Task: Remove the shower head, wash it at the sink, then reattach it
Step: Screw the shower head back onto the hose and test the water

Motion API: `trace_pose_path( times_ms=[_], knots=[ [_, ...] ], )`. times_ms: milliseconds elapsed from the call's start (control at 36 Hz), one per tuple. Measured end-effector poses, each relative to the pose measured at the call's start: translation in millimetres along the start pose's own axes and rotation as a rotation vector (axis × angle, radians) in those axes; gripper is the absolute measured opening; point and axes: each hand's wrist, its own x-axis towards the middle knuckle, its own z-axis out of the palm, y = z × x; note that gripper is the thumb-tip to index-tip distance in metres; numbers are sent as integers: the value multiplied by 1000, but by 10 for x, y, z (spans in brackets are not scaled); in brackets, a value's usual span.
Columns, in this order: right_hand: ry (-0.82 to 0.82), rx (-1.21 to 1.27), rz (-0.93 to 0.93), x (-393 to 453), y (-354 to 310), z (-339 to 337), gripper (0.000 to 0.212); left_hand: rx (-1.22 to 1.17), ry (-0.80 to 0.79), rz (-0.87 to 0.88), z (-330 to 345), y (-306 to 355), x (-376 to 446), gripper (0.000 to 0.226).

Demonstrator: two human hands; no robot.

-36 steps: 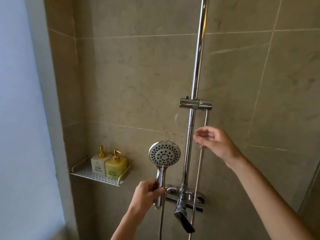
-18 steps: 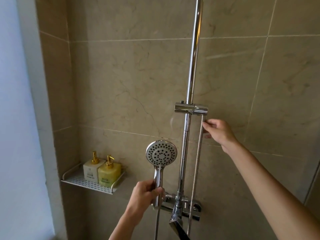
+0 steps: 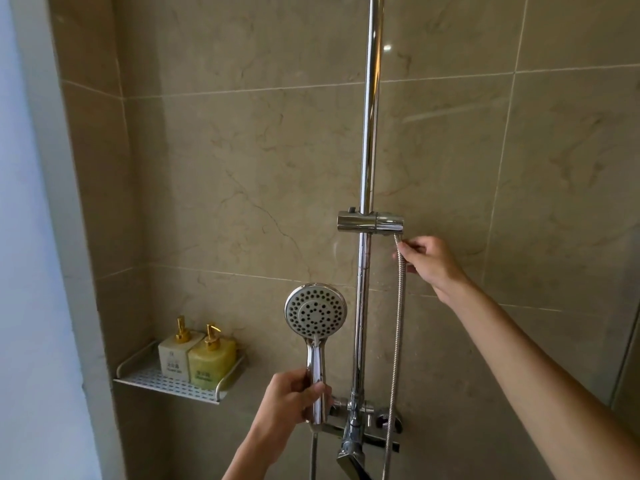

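Observation:
A chrome shower head with a round spray face points toward me, held upright by its handle in my left hand, left of the vertical chrome rail. Its metal hose hangs from the chrome holder bracket on the rail. My right hand pinches the hose just under the bracket's right end. The hose's lower end runs out of view below.
The chrome mixer tap sits at the rail's foot, its spout toward me. A white perforated shelf on the left wall carries a white soap bottle and a yellow soap bottle. Beige tiled walls surround everything.
My right hand rose along the hose to just under the bracket and closed on it. My left hand kept its hold on the shower head handle.

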Motion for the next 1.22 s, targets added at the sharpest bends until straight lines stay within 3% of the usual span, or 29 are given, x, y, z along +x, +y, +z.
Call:
trace_pose_path(
  times_ms=[861,944,1222],
  knots=[
    [144,239,-28,132,25,91,8,27,-5,-7,-52,39,118,9],
    [153,315,-10,106,18,90,3,26,-9,-1,-61,44,126,9],
    [230,679,111,99,-30,115,24,15,-18,15,-143,64,113,9]
  ],
)
